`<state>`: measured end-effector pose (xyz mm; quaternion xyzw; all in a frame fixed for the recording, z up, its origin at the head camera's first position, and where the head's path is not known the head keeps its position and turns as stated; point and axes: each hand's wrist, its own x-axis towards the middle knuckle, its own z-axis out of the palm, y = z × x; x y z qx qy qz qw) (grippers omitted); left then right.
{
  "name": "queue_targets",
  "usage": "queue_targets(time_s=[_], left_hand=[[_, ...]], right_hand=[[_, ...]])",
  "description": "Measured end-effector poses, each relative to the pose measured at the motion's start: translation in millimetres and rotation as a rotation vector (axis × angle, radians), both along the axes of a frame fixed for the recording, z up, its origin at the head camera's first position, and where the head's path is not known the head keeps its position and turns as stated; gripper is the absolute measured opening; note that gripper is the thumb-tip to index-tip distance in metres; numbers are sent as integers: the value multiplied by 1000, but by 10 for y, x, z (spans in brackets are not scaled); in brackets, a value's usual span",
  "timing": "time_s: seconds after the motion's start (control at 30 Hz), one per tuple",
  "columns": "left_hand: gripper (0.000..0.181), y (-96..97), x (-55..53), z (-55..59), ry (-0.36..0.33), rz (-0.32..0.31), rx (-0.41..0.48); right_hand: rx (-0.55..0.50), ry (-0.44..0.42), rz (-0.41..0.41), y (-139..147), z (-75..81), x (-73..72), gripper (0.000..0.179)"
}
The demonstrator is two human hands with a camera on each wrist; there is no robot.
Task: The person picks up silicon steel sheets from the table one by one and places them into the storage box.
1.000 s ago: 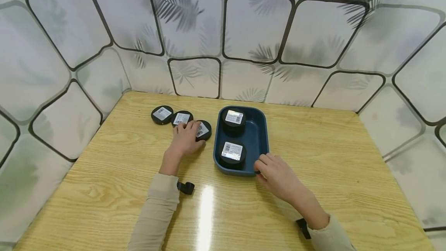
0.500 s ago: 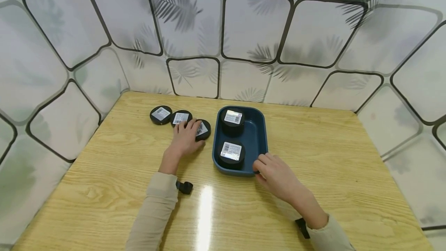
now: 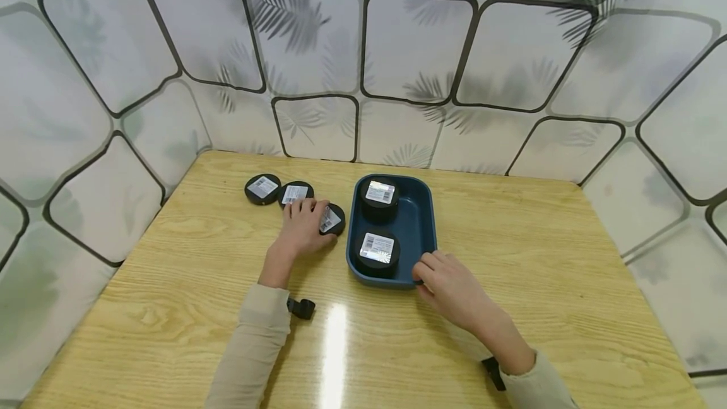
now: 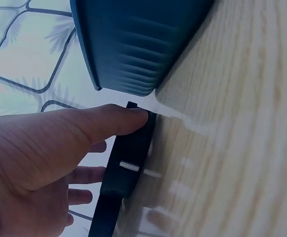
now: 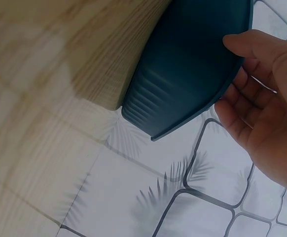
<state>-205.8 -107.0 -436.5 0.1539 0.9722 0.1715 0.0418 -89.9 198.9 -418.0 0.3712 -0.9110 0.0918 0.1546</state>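
Observation:
My left hand [image 3: 301,229] holds a flat round black case [image 3: 334,221] with a white barcode label, on the table left of the blue tray. In the left wrist view, the thumb [image 4: 128,121] presses the side of the case [image 4: 126,163], and the other fingers reach behind it. Two similar cases lie beyond: one [image 3: 296,192] by the fingertips, another [image 3: 262,189] farther left. My right hand [image 3: 454,289] pinches the near right corner of the tray [image 3: 419,219]. Inside the tray, labelled black cases stand at the back left [image 3: 380,199] and front left [image 3: 377,252].
The wooden table [image 3: 528,238] reaches back to a patterned wall covering [image 3: 420,43], which also rises at both sides. Light glares off the tabletop in front of the tray. A dark strap with a small black device [image 3: 302,308] is on my left wrist.
The case under my left hand has shifted slightly toward me, away from the neighbouring case. My right hand and the tray have kept their places.

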Motion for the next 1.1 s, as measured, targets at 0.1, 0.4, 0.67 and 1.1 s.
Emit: queue_targets(time_s=[0.1, 0.4, 0.67, 1.1], left_hand=[[77, 0, 10, -3, -8, 6, 11], [78, -4, 23, 6, -18, 6, 11], [79, -5, 36, 29, -43, 9, 12], [81, -36, 28, -2, -42, 19, 29]], right_hand=[[6, -19, -5, -3, 7, 1, 20], [7, -17, -8, -9, 15, 2, 21], [2, -6, -11, -3, 5, 7, 21], [3, 3, -14, -1, -12, 13, 23]])
